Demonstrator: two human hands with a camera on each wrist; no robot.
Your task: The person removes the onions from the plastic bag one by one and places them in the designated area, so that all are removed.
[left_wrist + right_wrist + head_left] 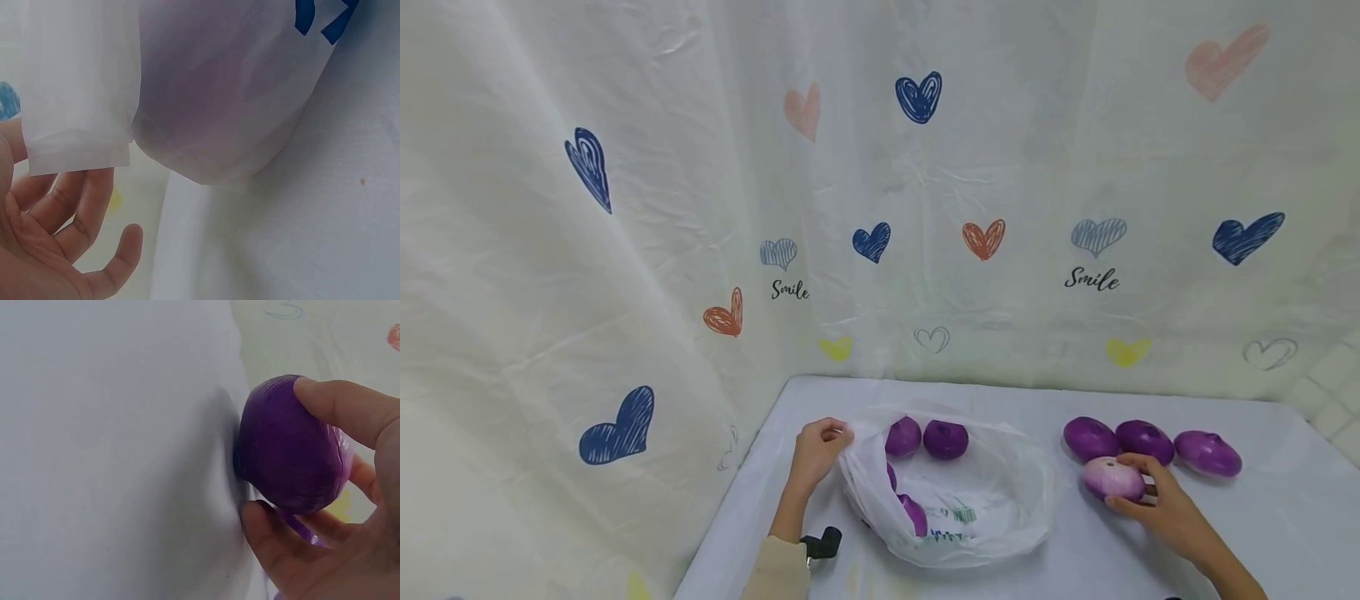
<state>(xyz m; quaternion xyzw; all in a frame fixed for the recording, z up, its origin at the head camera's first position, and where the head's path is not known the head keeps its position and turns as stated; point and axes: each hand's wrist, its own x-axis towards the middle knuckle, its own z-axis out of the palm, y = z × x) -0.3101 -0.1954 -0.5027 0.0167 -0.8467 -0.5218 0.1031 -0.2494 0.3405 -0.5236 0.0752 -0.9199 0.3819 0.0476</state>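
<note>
The left hand (822, 450) pinches the left edge of the white plastic bag (992, 552), which lies on the desk (1292, 533) with its mouth open. Four purple onions (946, 439) are visible inside, some partly hidden. The right hand (1165, 507) grips a pale-ended onion (1105, 479) between thumb and fingers, right of the bag. Three loose onions (1208, 455) sit in a row just behind it.

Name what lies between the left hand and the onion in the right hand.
In the head view: the white plastic bag with purple onions inside, then a bare strip of tabletop.
</note>
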